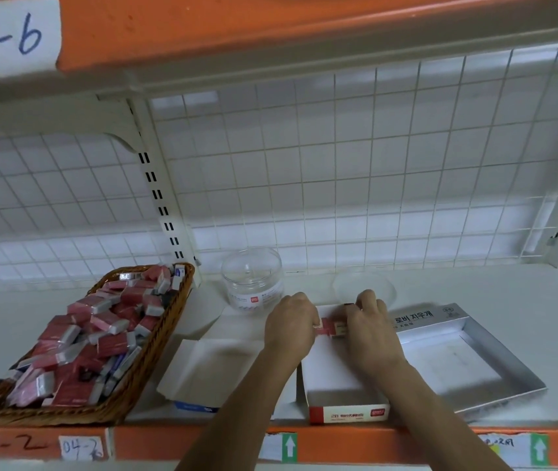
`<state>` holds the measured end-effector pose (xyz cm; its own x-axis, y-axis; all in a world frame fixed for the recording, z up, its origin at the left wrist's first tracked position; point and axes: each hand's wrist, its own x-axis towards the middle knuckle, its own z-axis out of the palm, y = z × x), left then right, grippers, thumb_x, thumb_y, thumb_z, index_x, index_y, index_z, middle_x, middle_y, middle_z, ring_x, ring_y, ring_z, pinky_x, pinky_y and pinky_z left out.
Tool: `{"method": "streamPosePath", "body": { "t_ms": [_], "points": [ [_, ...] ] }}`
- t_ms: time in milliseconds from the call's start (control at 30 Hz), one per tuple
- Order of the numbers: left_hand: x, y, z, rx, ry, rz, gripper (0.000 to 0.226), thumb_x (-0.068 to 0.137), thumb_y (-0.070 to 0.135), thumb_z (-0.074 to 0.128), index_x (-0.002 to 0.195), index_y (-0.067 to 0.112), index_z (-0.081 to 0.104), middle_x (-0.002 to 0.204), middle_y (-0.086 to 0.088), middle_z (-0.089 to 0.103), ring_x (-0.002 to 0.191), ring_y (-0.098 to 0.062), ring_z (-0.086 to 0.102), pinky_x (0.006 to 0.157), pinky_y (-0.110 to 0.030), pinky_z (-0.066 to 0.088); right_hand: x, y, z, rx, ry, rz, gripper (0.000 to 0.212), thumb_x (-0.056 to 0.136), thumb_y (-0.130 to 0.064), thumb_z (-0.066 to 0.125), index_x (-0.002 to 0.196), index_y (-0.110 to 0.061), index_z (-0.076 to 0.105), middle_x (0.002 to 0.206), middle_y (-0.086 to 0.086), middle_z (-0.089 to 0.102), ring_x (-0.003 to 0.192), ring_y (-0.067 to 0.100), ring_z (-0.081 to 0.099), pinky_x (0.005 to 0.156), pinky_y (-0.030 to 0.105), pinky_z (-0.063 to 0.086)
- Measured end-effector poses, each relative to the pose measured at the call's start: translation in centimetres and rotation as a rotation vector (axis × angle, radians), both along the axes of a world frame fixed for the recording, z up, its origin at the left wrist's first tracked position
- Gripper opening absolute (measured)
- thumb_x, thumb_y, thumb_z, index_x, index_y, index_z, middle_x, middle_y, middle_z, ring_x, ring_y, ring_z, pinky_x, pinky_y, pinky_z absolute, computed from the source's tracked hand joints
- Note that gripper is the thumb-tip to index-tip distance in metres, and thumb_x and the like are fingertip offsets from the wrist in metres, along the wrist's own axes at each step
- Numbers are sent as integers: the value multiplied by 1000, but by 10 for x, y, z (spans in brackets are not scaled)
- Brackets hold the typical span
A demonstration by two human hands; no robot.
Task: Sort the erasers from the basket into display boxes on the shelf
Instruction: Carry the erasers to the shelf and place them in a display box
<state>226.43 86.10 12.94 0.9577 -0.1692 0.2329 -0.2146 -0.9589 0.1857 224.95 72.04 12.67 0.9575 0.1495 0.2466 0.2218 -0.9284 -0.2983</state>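
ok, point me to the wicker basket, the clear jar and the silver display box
wicker basket (pixel 156 345): head view, right rim.
clear jar (pixel 252 283): head view, side wall.
silver display box (pixel 451 365): head view, bare inner floor.

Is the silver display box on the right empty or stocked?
Empty: the silver display box shows only its bare floor, and nothing lies in it.

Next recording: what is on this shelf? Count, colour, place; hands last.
wicker basket: one, brown, shelf left
loose erasers: many, mostly red and grey, in basket
jar: one, clear, back centre
lid: one, clear, right of jar
white box: one, blue front, beside basket
red display box: one, red-white, front centre
silver display box: one, grey, right
held erasers: a few, red, at back of red display box
left hand: holds held erasers
right hand: holds held erasers
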Motion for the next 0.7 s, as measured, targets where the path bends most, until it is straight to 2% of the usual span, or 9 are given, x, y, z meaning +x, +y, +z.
{"method": "streamPosePath", "body": {
  "t_ms": [67,133,200,267,367,500,600,700],
  "points": [
    [-1,-1,0,-28,5,14,20,85,21,71,104,17,72,109,0,58,102,-19,56,81,-29,48,2,-3,-3,-2,-8,-10,37,83,-6,47,117,-17,57,119,6,35,106,25,38,88,30,42],
    [-2,-1,1,-41,-2,28,21,84,19,71,105,16,71,110,0,58,103,-19,55,82,-28,47,0,-3,-3,-39,-35,-34,28,78,-13,58,106,-11,59,115,8,40,102,27,41,80,33,44],
    [-2,-1,1,-53,-9,28,21,85,18,70,106,15,70,111,-1,58,103,-19,55,82,-28,47,1,-3,-5,-86,-83,-53,35,55,-24,78,81,-8,62,95,10,50,85,29,50,62,35,45],
    [-3,-1,2,-72,-3,23,22,85,20,70,107,14,69,112,-2,57,104,-20,54,84,-30,47,1,-2,-6,-98,-145,-33,43,37,-25,83,69,-9,59,81,10,52,71,30,52,51,34,45],
    [-2,-1,2,-72,0,22,23,86,24,69,107,16,67,113,-2,57,106,-20,53,88,-32,46,-1,1,-4,-80,-214,43,41,41,-21,78,73,-12,55,76,5,54,69,27,52,51,35,46],
    [-2,-1,1,-89,19,30,20,86,25,69,105,19,68,111,0,57,106,-19,53,88,-32,46,-2,-1,-4,25,-305,75,28,55,-14,66,82,-16,58,64,0,59,61,25,52,46,29,38],
    [-1,-1,1,-99,17,45,18,86,24,69,103,21,67,108,1,57,102,-18,55,83,-30,48,-3,-1,-4,77,-351,133,32,60,-12,58,91,-22,61,61,-3,58,59,24,51,45,28,37],
    [-2,-2,1,-121,10,46,16,85,23,70,102,21,70,107,1,58,101,-18,56,80,-28,47,-3,-2,-4,147,-342,105,11,75,-14,61,84,-18,56,65,-1,57,63,24,49,48,28,32]
  ]
}}
